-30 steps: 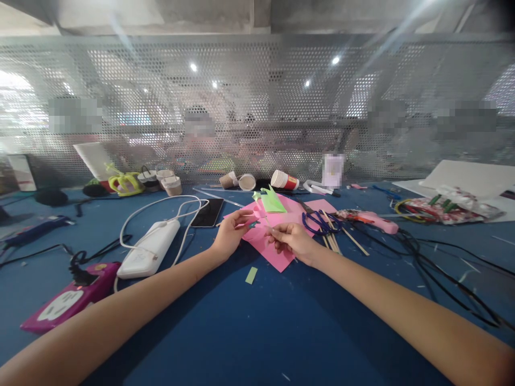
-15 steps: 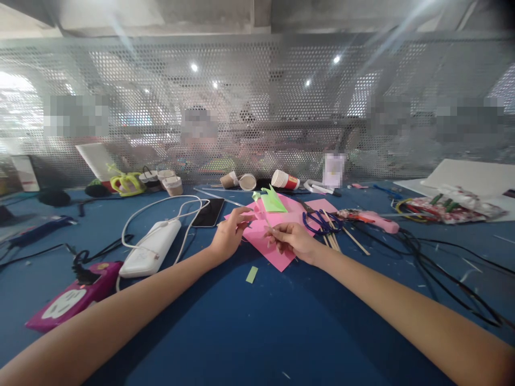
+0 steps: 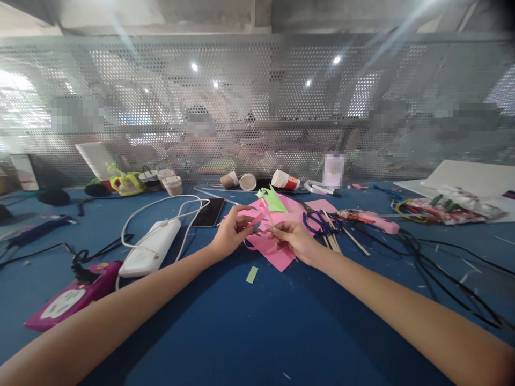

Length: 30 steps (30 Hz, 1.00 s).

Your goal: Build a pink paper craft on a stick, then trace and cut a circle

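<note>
Over pink paper (image 3: 281, 261), pinching near-upright stick (image 3: 271, 218) in right hand (image 3: 295, 241), gripping pink strip (image 3: 256, 220) just leftward in left hand (image 3: 228, 235).

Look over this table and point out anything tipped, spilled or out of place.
The stacked white cups at the back lie on their side, odd because cups usually stand upright. A small green scrap lies loose on the blue table, apart from the pink paper, like a stray offcut. No spilled liquid shows.
</note>
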Tool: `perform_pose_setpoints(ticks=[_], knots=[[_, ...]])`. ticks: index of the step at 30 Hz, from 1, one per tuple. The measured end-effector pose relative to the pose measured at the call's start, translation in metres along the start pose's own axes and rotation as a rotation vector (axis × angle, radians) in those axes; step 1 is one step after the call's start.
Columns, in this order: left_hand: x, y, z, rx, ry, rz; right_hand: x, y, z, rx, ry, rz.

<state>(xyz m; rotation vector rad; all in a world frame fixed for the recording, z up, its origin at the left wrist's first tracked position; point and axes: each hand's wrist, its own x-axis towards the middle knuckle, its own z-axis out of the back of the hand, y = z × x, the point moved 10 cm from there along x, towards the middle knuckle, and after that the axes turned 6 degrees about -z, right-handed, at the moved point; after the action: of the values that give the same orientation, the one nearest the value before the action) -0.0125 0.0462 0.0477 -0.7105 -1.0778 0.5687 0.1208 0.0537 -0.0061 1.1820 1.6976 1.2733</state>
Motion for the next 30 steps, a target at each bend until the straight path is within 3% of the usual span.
perform_pose_setpoints(ticks=[4, 11, 16, 24, 30], knots=[[0.000, -0.001, -0.009, -0.165, 0.053, 0.018, 0.000, -0.002, 0.003, 0.007, -0.025, -0.017], [0.004, -0.004, -0.001, -0.104, -0.017, 0.006, 0.001, -0.003, 0.000, -0.008, 0.019, -0.032], [0.002, -0.005, -0.006, -0.132, 0.078, 0.065, -0.001, -0.001, -0.001, 0.000, 0.014, -0.036], [0.002, -0.015, 0.005, -0.018, 0.086, -0.096, 0.000, -0.002, 0.001, 0.032, -0.010, -0.072], [-0.009, -0.051, -0.024, 0.229, 0.289, -0.349, -0.001, 0.000, -0.001, -0.017, -0.026, -0.019]])
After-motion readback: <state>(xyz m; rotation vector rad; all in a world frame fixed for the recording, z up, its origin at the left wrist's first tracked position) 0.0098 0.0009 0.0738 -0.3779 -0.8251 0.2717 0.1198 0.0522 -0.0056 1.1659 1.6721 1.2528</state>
